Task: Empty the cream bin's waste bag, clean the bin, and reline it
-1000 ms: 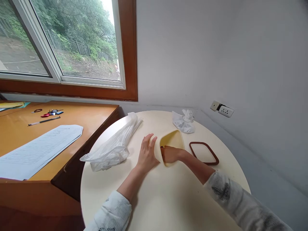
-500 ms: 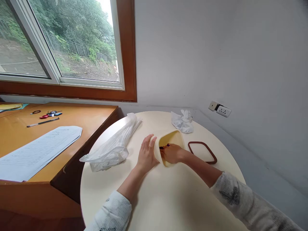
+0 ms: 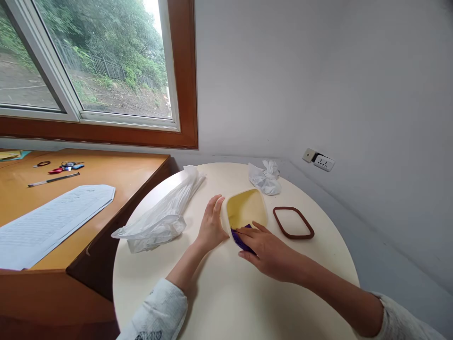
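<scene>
A cream plastic bin (image 3: 253,208) lies tilted on the round table, its squarish mouth facing me and its yellowish inside showing. My left hand (image 3: 211,224) is wrapped around the bin's left side. At the lower edge of the mouth, my right hand (image 3: 260,248) presses a dark purple cloth (image 3: 244,238) against the rim, the fingers over the cloth. To the right of the bin, a brown squarish ring (image 3: 307,226) lies flat on the table.
A crumpled clear plastic bag (image 3: 159,226) lies on the table's left side. A knotted white bag (image 3: 265,178) sits near the wall. The round table (image 3: 240,302) adjoins a wooden desk (image 3: 106,170) with papers (image 3: 60,217), a pen (image 3: 53,179) and keys (image 3: 67,166).
My right hand has drawn back from inside the bin to its lower rim, bringing the purple cloth into sight. My left hand keeps its hold on the bin.
</scene>
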Demonstrator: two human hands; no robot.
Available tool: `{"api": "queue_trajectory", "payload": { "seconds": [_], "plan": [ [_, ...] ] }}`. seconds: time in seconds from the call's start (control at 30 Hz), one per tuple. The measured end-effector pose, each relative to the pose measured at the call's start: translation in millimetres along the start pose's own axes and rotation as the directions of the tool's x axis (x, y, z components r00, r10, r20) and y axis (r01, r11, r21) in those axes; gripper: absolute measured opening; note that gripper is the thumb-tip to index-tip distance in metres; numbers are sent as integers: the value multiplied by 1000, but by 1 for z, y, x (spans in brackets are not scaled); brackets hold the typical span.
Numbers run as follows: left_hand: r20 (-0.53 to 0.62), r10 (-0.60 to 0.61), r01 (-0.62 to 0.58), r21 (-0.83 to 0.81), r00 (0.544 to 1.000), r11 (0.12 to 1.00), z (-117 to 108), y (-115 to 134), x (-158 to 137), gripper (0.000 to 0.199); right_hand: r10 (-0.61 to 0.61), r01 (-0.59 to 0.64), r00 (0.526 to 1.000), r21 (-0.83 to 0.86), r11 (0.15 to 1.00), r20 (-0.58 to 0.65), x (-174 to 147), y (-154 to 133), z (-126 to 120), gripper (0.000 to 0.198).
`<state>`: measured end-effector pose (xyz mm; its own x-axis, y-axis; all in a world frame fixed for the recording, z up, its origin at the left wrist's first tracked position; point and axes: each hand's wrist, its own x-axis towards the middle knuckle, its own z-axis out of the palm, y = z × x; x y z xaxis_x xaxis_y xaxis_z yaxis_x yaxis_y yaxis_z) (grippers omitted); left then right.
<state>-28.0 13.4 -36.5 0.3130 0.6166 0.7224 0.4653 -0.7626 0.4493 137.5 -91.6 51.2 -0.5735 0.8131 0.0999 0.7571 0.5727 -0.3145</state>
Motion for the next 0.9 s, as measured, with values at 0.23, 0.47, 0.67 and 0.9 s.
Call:
{"api": "queue_trajectory", "payload": {
  "seconds": [0.23,0.47,0.67,0.9],
  "plan": [
    [59,-45,54,-153,997,987,-7,1,4,107,-125,23,968,-419,908,-217,-9,55,15,36],
    [34,-156,159,-248,987,956,-9,-2,0,108,-349,155,897,-546,824,-273,-1,74,19,34],
    [-76,-172,161,-130,982,978,2,-4,-5,109,-72,-78,898,-317,945,-434,20,47,31,20],
    [-127,-3,13,78,992,997,12,-2,-5,102,103,-165,905,-116,979,-413,40,9,47,21]
  ]
}}
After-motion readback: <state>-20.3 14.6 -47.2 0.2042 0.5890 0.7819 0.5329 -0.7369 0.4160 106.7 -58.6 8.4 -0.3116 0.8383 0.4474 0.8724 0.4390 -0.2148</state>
